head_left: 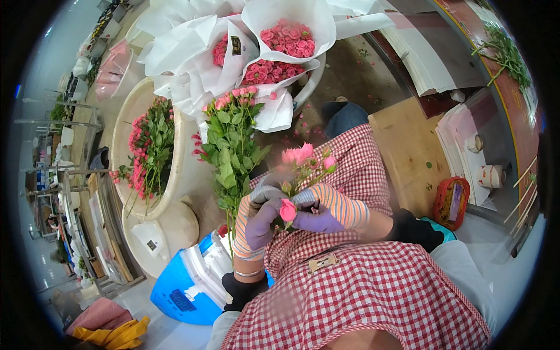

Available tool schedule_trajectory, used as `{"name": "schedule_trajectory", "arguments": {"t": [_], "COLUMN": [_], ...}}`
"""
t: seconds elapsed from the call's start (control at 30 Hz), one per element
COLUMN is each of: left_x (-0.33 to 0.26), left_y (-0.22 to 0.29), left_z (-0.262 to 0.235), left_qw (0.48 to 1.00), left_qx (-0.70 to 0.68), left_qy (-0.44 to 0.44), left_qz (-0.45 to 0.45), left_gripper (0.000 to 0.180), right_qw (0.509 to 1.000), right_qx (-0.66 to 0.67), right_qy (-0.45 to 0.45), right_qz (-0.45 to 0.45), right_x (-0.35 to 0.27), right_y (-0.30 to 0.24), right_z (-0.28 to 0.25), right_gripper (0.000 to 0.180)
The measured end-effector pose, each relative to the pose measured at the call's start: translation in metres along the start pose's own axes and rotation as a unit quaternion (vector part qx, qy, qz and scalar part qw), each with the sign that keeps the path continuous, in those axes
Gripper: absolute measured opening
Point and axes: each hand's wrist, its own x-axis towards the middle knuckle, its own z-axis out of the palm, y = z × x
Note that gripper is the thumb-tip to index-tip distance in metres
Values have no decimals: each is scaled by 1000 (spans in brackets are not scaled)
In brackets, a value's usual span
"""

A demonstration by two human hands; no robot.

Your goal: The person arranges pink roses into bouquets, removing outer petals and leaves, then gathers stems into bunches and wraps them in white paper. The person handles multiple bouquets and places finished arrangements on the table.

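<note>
Both hands wear grey-and-purple gloves with striped cuffs and meet in front of my checked apron. Between them is a pink spray rose, one bloom facing me and more blooms reaching away. My left hand is closed, fingers bent at the near bloom. Closed round the stems is my right hand, its fingertips partly hidden by the flower. A leafy bunch of pink roses stands just left of my left hand, its stems running down behind that wrist; what supports it is hidden.
White-wrapped rose bouquets stand ahead. Left, a large cream tub holds more roses. A blue-and-white package lies near my left elbow. To the right are a wooden board, a red basket and a table with cut greenery.
</note>
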Motion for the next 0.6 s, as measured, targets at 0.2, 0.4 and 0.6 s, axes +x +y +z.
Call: {"name": "schedule_trajectory", "arguments": {"t": [0.2,0.4,0.6], "left_x": [5,-5,-11], "left_y": [0,29,31], "left_z": [-6,-8,-4], "left_qw": [997,948,925], "left_qx": [22,304,361], "left_qy": [70,34,-17], "left_qz": [38,91,119], "left_gripper": [17,17,11], "right_qw": [987,982,969], "right_qx": [-147,-188,-247], "right_qy": [-47,2,2], "right_qz": [-46,19,-19], "right_x": [3,2,1], "right_y": [-9,-1,1], "right_z": [-3,-6,-3], "right_gripper": [17,20,21]}}
